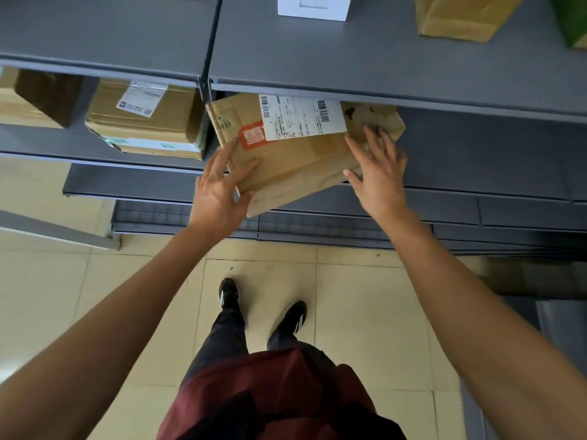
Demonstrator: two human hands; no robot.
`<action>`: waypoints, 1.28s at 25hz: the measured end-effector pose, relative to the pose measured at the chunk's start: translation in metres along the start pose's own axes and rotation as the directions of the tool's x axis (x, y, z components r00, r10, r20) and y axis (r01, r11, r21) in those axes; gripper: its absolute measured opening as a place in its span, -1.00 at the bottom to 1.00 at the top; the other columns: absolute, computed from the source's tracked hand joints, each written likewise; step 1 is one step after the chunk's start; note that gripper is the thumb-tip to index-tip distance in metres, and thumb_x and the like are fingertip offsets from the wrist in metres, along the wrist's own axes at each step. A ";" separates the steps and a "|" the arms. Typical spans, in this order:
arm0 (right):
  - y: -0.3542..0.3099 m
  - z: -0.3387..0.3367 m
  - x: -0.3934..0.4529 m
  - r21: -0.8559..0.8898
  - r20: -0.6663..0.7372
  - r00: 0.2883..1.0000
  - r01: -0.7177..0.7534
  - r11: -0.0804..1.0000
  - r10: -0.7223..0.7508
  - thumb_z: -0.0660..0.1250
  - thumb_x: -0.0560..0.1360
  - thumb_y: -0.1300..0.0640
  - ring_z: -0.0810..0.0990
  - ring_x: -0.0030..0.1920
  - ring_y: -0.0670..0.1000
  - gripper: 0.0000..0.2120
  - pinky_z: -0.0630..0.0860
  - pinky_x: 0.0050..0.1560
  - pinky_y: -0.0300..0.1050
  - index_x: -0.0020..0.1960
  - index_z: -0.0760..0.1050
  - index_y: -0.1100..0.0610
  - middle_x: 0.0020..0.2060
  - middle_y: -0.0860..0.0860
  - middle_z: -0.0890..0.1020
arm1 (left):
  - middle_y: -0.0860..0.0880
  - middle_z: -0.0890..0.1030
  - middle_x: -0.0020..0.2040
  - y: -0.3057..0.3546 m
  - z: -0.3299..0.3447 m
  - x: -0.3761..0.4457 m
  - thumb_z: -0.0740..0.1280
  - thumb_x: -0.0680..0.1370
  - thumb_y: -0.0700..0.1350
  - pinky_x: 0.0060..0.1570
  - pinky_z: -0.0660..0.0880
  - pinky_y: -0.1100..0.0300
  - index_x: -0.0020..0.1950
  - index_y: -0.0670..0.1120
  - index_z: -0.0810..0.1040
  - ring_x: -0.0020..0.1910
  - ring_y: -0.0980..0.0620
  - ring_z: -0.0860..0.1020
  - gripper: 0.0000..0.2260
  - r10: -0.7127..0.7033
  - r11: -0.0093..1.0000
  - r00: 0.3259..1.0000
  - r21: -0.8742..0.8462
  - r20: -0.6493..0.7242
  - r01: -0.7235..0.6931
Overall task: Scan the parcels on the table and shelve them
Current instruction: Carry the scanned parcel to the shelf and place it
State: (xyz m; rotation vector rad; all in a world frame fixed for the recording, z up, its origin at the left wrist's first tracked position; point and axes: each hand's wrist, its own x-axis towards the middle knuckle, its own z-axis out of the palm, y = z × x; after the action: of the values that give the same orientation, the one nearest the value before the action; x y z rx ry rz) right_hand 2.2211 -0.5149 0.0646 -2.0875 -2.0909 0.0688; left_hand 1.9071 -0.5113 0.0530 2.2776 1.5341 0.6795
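Cardboard parcel (286, 154) with white barcode label (301, 117) and orange sticker (252, 134) lies tilted on grey shelf (476, 160), near corner hanging over shelf edge. Left hand (219, 188) at parcel's 8 o'clock corner, fingers spread wide, thumb under edge. Right hand (378, 166) at 3 o'clock side, fingers straight and wide, pressing on top. Labelled carton (143, 119) at 9 o'clock in neighbour bay. White box (313, 7) and brown paper parcel (460, 17) on upper shelf (349, 55), 12 o'clock.

Head camera looks steeply down, close on shelves (317, 58) (floor (95, 281) below).
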 end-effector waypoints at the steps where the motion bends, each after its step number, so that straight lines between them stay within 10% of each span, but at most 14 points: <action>1: -0.002 0.001 -0.002 0.001 -0.011 1.000 -0.007 1.000 0.007 0.41 0.56 0.04 0.11 0.59 0.23 -0.37 0.17 0.42 0.49 0.57 0.27 -0.02 0.59 0.13 0.21 | -0.21 0.26 0.58 -0.003 -0.001 0.005 0.49 0.46 -0.28 0.33 0.37 -0.42 0.46 -0.03 0.51 0.53 -0.34 0.26 -0.43 0.005 1.000 1.000 0.017 0.001 -0.005; 19: -0.011 0.056 0.005 -0.113 -0.316 0.941 -0.161 0.980 0.118 0.54 0.42 0.04 0.16 0.55 0.22 -0.19 0.08 0.31 0.70 0.55 0.20 -0.12 0.50 0.14 0.31 | -0.24 0.22 0.57 0.002 0.038 0.048 0.46 0.44 -0.23 0.37 0.28 -0.40 0.63 0.15 0.10 0.59 -0.30 0.11 -0.13 0.128 0.873 0.991 0.472 0.025 -0.125; 32: 0.001 0.095 0.026 -0.065 -0.508 0.859 -0.113 0.991 0.065 0.44 0.53 0.01 0.05 0.58 0.23 -0.24 0.04 0.38 0.64 0.61 0.13 -0.07 0.54 0.17 0.24 | -0.28 0.28 0.52 -0.046 0.079 0.094 0.52 0.41 -0.16 0.32 0.26 -0.34 0.62 0.17 0.11 0.52 -0.23 0.12 -0.09 0.345 0.834 0.911 0.519 -0.226 -0.188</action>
State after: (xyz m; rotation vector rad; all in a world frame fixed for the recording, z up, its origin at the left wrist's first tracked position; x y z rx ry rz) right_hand 2.2065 -0.4794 -0.0264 -1.9712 -1.7041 -0.5196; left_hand 1.9433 -0.4064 -0.0170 2.9297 1.6892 0.8358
